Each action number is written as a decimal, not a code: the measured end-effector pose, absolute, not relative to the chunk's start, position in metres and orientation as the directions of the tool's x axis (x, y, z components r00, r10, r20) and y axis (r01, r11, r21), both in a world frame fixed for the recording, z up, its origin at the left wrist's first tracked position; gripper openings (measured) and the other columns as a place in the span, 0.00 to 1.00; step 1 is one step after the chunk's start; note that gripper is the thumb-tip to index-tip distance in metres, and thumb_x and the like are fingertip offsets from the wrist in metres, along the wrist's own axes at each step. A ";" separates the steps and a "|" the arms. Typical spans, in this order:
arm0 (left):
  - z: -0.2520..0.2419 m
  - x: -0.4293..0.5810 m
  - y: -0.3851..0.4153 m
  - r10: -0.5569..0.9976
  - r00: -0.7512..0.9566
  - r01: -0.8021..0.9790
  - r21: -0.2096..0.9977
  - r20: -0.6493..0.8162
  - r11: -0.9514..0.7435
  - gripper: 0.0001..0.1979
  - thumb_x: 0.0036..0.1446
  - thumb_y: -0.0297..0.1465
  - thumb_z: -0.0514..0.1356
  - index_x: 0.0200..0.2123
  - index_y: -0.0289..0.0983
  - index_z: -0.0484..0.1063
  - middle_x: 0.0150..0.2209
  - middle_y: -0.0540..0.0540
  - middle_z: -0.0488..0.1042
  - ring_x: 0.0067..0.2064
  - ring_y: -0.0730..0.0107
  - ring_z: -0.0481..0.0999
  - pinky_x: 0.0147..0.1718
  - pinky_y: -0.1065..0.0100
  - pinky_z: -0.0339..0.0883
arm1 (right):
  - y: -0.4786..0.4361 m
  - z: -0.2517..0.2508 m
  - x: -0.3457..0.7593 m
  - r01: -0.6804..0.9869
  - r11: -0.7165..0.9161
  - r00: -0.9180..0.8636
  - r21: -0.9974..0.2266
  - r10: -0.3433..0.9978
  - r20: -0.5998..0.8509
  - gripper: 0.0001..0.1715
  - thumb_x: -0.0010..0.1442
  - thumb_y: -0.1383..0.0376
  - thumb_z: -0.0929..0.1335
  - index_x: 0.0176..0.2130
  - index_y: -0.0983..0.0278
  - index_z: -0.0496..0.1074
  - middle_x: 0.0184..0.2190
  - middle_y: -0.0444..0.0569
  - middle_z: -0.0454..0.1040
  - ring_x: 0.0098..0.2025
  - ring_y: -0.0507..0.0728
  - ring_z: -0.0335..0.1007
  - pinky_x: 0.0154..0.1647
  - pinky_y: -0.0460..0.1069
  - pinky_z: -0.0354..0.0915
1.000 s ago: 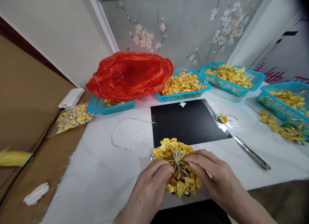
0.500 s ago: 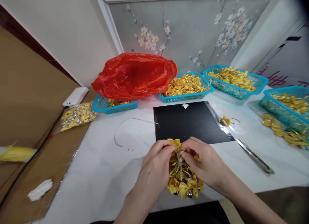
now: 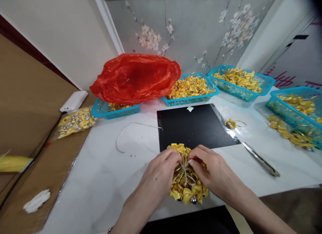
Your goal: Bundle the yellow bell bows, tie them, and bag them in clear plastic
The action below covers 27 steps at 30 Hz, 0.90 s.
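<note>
A round bundle of yellow ribbon bows with silver bells lies at the table's front edge, its gold wire stems gathered to the middle. A thin white cord is wound around the gathered stems. My right hand pinches a white end of this cord between thumb and forefinger. On the other side, my left hand is closed in a pinch at the cord, its fingertips partly turned from view. Both hands rest close against the bows, which they partly cover.
Behind the bundle lies a black board, with a utility knife and a single yellow bow to its right. Blue baskets of yellow bows line the back, one under a red plastic bag. A loose white cord lies left.
My hands have drawn slightly apart over the middle of the bundle, and more of the white cord shows between them. The whole view has shifted a little.
</note>
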<state>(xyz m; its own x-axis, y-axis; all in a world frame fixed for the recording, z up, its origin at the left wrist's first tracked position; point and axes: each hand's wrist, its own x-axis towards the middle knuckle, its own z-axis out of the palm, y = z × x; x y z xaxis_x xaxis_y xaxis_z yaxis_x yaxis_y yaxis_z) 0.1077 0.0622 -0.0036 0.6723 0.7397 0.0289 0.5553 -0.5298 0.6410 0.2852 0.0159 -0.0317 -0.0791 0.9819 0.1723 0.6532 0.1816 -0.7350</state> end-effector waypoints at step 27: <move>0.001 0.096 0.044 0.815 0.544 0.565 0.630 0.200 -0.532 0.16 0.61 0.20 0.51 0.48 0.45 0.63 0.48 0.48 0.68 0.50 0.70 0.70 0.48 0.64 0.65 | -0.002 -0.026 0.289 0.620 0.224 -0.038 -0.752 0.966 0.256 0.10 0.64 0.71 0.60 0.44 0.60 0.66 0.41 0.49 0.70 0.44 0.57 0.66 0.44 0.52 0.63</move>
